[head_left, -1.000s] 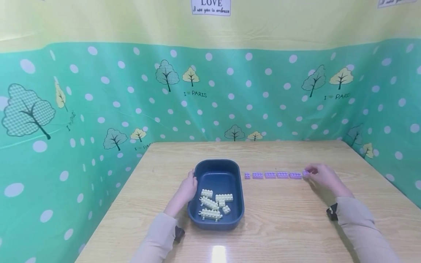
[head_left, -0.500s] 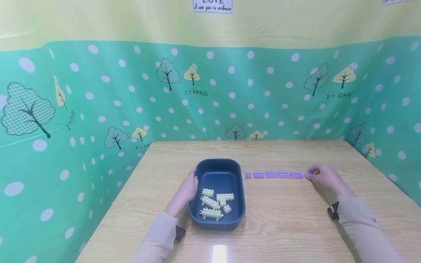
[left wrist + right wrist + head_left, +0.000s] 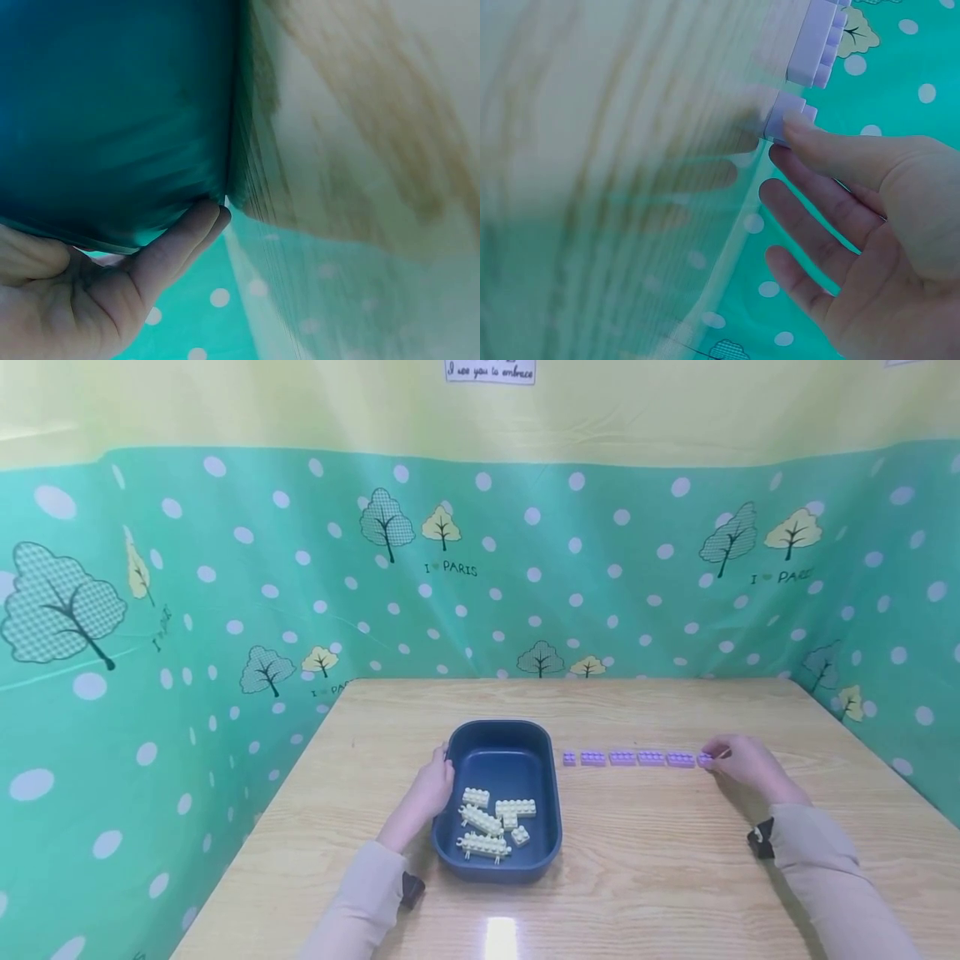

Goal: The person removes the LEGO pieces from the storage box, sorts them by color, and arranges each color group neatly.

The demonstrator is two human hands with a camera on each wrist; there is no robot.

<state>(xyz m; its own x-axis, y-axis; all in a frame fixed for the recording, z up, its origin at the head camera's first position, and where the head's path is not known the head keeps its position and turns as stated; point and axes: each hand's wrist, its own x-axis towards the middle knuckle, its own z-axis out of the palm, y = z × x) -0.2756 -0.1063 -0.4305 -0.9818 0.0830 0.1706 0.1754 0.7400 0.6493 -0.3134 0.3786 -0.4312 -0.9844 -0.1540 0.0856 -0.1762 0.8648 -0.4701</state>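
Observation:
A dark blue rectangular bin [image 3: 498, 870] stands on the table and holds several cream toy bricks [image 3: 516, 808]. At its left side my left hand [image 3: 432, 783] grips the wall near the rim; in the left wrist view the fingers [image 3: 176, 251] lie along the outer wall. Right of the bin, several purple toy bricks [image 3: 651, 758] form a row with small gaps. My right hand [image 3: 750, 768] pinches the small purple brick [image 3: 704, 760] at the row's right end. In the right wrist view the thumb [image 3: 832, 150] presses that brick [image 3: 780, 118], and the other fingers spread below it.
The wooden table [image 3: 637, 877] reaches back to a green polka-dot cloth [image 3: 480, 610] with printed trees, which encloses it at the back and sides. Two of the cream pieces in the bin have small pegs sticking out.
The small purple brick and my right hand moved slightly right, opening a gap to its neighbour. My left hand stays on the bin. The whole view has tipped slightly.

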